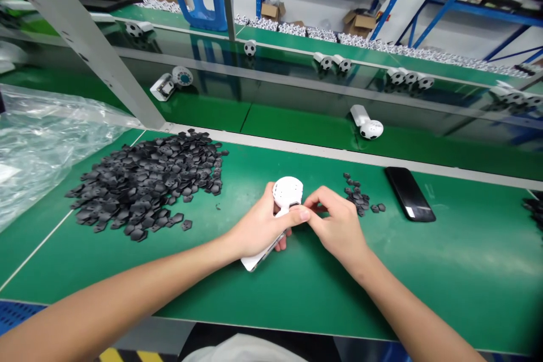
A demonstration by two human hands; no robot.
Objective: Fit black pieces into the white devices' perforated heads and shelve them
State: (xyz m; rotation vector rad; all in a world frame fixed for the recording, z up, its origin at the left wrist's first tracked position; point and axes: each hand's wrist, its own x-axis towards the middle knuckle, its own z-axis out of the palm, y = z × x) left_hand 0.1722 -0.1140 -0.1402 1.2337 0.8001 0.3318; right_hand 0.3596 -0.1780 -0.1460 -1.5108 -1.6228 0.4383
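My left hand [265, 223] is closed around a white plastic device with a round head [288, 190], holding it tilted above the green table. The device's flat body sticks out below the palm. My right hand [335, 223] meets it from the right, thumb and forefinger pinched against the lower edge of the round head. A small dark piece shows at that spot; whether the fingertips grip it is hidden. Near the right hand lies a small group of black pentagon pieces [360, 199]. A big heap of similar black pieces [148, 181] spreads out to the left.
A black phone-like object [410, 194] lies at the right. Clear plastic bags [51, 141] cover the left side. Past the table's pale edge strip, a green belt carries white devices with football-patterned heads [371, 129]. A grey post [97, 39] rises at the left.
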